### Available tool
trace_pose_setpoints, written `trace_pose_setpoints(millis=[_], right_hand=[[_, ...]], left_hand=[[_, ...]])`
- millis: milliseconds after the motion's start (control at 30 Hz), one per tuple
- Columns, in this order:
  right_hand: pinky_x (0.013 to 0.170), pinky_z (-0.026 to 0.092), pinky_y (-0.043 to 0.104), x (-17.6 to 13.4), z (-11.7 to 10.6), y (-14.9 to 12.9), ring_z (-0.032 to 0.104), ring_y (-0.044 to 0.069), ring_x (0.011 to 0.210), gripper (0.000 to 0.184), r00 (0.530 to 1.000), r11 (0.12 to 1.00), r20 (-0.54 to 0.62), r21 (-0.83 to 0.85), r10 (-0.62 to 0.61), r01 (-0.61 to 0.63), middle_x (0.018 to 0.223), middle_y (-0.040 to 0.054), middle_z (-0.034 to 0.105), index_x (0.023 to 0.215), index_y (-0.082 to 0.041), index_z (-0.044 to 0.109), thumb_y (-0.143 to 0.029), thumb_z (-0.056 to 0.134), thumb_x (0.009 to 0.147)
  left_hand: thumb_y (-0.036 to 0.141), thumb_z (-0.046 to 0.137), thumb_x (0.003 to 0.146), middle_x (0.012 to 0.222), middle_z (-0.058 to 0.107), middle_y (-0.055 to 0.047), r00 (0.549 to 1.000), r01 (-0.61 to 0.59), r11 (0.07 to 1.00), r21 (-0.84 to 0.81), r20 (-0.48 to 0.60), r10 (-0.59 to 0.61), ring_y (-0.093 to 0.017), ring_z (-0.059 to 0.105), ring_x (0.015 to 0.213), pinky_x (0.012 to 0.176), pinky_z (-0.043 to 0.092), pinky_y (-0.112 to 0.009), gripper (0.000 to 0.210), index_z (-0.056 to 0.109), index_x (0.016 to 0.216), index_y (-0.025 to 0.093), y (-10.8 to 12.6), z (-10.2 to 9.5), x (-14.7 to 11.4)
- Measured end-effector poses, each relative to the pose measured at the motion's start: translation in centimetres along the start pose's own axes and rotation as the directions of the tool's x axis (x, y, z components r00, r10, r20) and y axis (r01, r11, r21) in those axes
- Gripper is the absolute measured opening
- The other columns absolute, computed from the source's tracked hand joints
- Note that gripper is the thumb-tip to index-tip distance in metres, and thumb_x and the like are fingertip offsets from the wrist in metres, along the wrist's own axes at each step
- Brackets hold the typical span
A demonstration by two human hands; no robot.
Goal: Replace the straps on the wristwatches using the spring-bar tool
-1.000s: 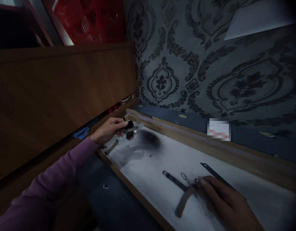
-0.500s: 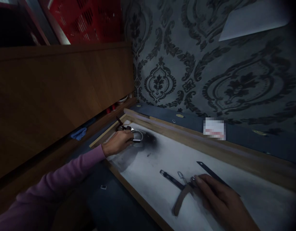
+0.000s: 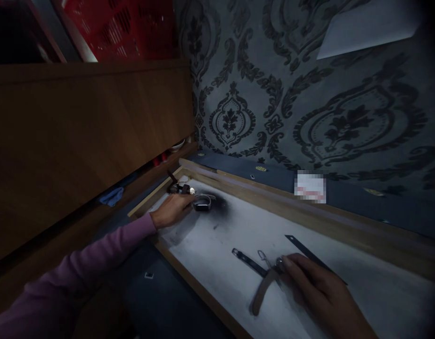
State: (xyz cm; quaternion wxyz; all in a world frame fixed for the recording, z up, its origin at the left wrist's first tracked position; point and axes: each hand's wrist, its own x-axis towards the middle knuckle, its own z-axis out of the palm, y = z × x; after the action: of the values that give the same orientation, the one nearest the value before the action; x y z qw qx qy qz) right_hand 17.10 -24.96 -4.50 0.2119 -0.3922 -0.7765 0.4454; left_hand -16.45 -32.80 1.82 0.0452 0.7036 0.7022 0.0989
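watch [image 3: 203, 207] — pixelated card [image 3: 310, 186] well apart

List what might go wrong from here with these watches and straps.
1. The left hand is right at the square-faced watch, with dark items crowded behind it; a careless move could knock or snag them.
2. The right hand appears to pinch the silver end of the brown strap, which seems to meet the dark strap; pulling might drag that along.
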Motion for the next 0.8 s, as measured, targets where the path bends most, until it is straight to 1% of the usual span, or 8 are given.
trace_pose_setpoints(millis=[33,100,200,267,400,533,667,800], right_hand=[[0.047,0.04,0.025,0.0,0.0,0.0,0.05,0.016,0.046,0.052,1.0,1.0,-0.003,0.002,0.0,0.0,0.049,-0.0007,0.051,0.07,-0.02,0.06,-0.065,0.042,0.089],[0.046,0.041,0.025,0.1,0.0,-0.2,0.05,0.016,0.046,0.053,1.0,1.0,-0.008,0.001,-0.004,0.004,0.05,-0.0001,0.052,0.071,-0.02,0.061,-0.066,0.042,0.088],[0.046,0.042,0.025,0.3,0.0,-0.4,0.05,0.016,0.046,0.055,1.0,1.0,-0.02,-0.008,-0.017,0.017,0.05,0.0008,0.054,0.067,-0.021,0.06,-0.069,0.042,0.085],[0.044,0.041,0.025,0.4,0.0,-0.5,0.049,0.016,0.044,0.056,1.0,1.0,-0.027,-0.018,-0.015,0.014,0.047,0.0002,0.051,0.064,-0.021,0.058,-0.071,0.042,0.084],[0.042,0.039,0.025,0.4,0.0,-0.6,0.048,0.016,0.043,0.053,0.999,0.999,-0.038,-0.033,-0.004,0.003,0.046,-0.0004,0.05,0.065,-0.021,0.059,-0.069,0.043,0.083],[0.041,0.038,0.026,0.3,0.0,-0.7,0.047,0.016,0.042,0.052,0.999,0.999,-0.037,-0.033,0.009,-0.01,0.046,-0.0004,0.05,0.067,-0.021,0.061,-0.069,0.045,0.082],[0.041,0.039,0.026,0.4,0.0,-0.3,0.049,0.016,0.043,0.052,0.999,1.0,-0.028,-0.02,0.018,-0.018,0.047,-0.0002,0.05,0.068,-0.021,0.061,-0.069,0.044,0.083],[0.039,0.039,0.027,0.5,0.2,0.8,0.048,0.017,0.04,0.054,0.999,1.0,-0.041,-0.003,0.002,-0.002,0.045,0.0009,0.05,0.067,-0.023,0.061,-0.071,0.044,0.083]], left_hand=[[0.014,0.049,0.089,0.1,0.069,-0.005,1.0,0.012,1.0,-0.003,-0.003,-0.012,-0.019,0.063,0.091,0.076,0.043,-0.025,0.021,0.063,0.104,0.02,-0.2,-0.6,-0.4],[0.017,0.046,0.091,0.099,0.068,-0.005,0.999,0.047,0.999,0.003,-0.001,-0.047,-0.018,0.062,0.09,0.076,0.042,-0.024,0.02,0.063,0.101,0.02,-0.9,-1.8,-1.5],[0.018,0.047,0.088,0.086,0.067,-0.005,0.991,0.13,0.991,0.042,0.038,-0.132,-0.018,0.061,0.08,0.069,0.04,-0.024,0.015,0.063,0.088,0.018,-2.4,-3.4,-3.2],[0.018,0.05,0.085,0.078,0.065,-0.004,0.977,0.189,0.979,0.074,0.084,-0.195,-0.018,0.06,0.074,0.065,0.038,-0.025,0.012,0.061,0.082,0.018,-3.5,-3.8,-4.4],[0.024,0.058,0.079,0.073,0.062,-0.003,0.94,0.278,0.954,0.114,0.171,-0.295,-0.019,0.059,0.073,0.062,0.037,-0.024,0.008,0.058,0.075,0.018,-4.6,-3.1,-5.8],[0.023,0.063,0.073,0.079,0.063,-0.003,0.916,0.337,0.936,0.098,0.195,-0.35,-0.019,0.059,0.078,0.062,0.038,-0.023,0.009,0.056,0.077,0.019,-4.9,-2.0,-6.1],[0.021,0.063,0.068,0.079,0.062,-0.001,0.906,0.377,0.926,0.01,0.204,-0.371,-0.018,0.057,0.075,0.061,0.038,-0.023,0.016,0.057,0.082,0.019,-5.5,-1.5,-6.0],[0.022,0.063,0.064,0.065,0.056,0.003,0.91,0.38,0.913,-0.148,0.234,-0.341,-0.014,0.053,0.062,0.055,0.036,-0.021,0.012,0.055,0.071,0.017,-6.0,-2.1,-5.7]])
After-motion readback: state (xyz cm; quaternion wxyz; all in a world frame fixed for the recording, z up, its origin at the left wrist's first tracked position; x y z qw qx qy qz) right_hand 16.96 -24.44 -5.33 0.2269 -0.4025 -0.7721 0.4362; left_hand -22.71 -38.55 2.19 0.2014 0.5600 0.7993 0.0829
